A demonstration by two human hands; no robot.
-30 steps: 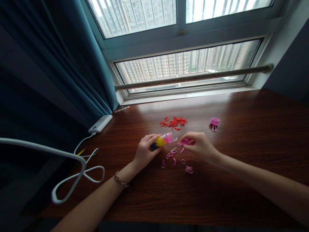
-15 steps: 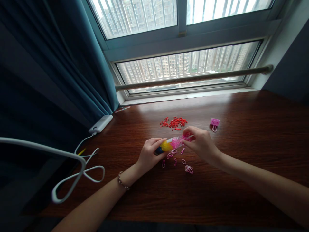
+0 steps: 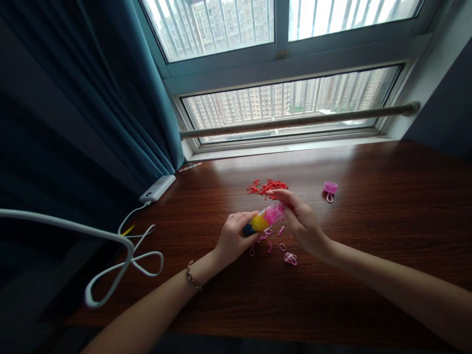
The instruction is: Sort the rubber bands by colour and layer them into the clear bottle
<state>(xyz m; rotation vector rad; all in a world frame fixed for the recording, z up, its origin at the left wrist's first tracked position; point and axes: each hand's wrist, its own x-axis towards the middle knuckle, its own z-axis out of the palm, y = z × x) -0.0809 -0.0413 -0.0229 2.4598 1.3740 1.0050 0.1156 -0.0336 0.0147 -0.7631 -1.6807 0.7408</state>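
My left hand point(image 3: 232, 238) is wrapped round a clear tube point(image 3: 261, 221) that lies tilted in it, its far end up to the right. Small rubber bands fill the tube in layers of dark blue, yellow and pink. At the tube's pink end is my right hand point(image 3: 304, 226), its fingers stretched out together and its palm side against or close to the mouth. Below the tube lie several loose pink rubber bands point(image 3: 290, 258), some partly hidden by it. A heap of red rubber bands point(image 3: 275, 186) sits just beyond the right fingertips.
A pink cap point(image 3: 330, 188) with a loop lies on the brown wooden table point(image 3: 387, 211) to the right. At the left are a white power strip or adapter point(image 3: 158, 189) and a looping white cable point(image 3: 110, 290). The window and a blue curtain point(image 3: 155, 113) border the far side.
My right hand has gone from pinching pink bands at the tube's mouth to straight fingers against that end. The tube is tilted up slightly more.
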